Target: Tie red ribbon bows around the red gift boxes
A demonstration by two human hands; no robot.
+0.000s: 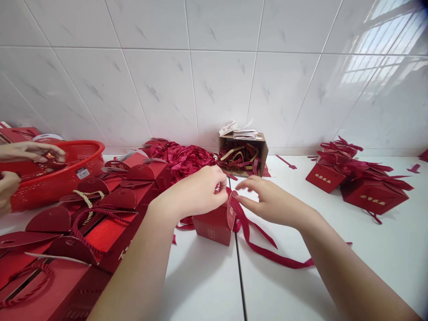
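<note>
A small red gift box (214,227) stands on the white table in front of me, with an oval tag (231,210) hanging at its right side. Over its top runs a dark red ribbon (257,250), whose long tail lies on the table to the right. My left hand (197,189) is at the box's top left, fingers curled down; what they grip is hidden behind the hand. At the top right, my right hand (270,198) has its fingers apart, the thumb close beside the tag and ribbon.
Several red boxes with rope handles (80,263) crowd the left. Behind lie a heap of ribbons (187,160) and a cardboard box (264,154) of trimmings. Ribboned boxes (371,191) stand at right. Another person's hands (33,154) are at a red basket (93,156).
</note>
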